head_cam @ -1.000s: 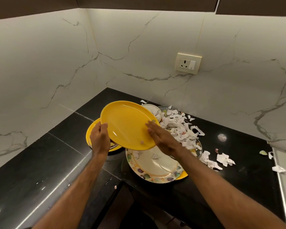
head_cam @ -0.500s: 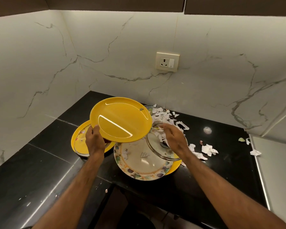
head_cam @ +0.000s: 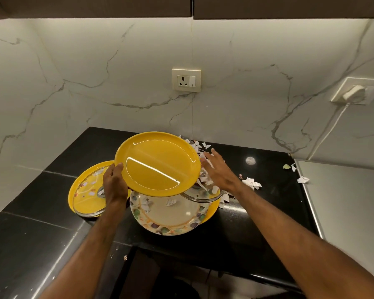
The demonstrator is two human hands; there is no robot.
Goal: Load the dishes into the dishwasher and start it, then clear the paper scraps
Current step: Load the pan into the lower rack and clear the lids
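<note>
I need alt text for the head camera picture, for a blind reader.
The left hand holds a yellow plate raised over a black counter, the open right hand beside its rim. Below lie a floral plate, a glass lid and torn paper scraps.

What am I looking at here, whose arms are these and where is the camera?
No machine: these are a person's bare arms, seen from one camera worn on the head, looking down. The left hand grips the lifted yellow plate by its left rim, above the black counter. The right hand, fingers straight, is beside its right rim, holding nothing. Below lie a floral plate, a glass lid on a second yellow plate, and torn paper scraps.
</note>
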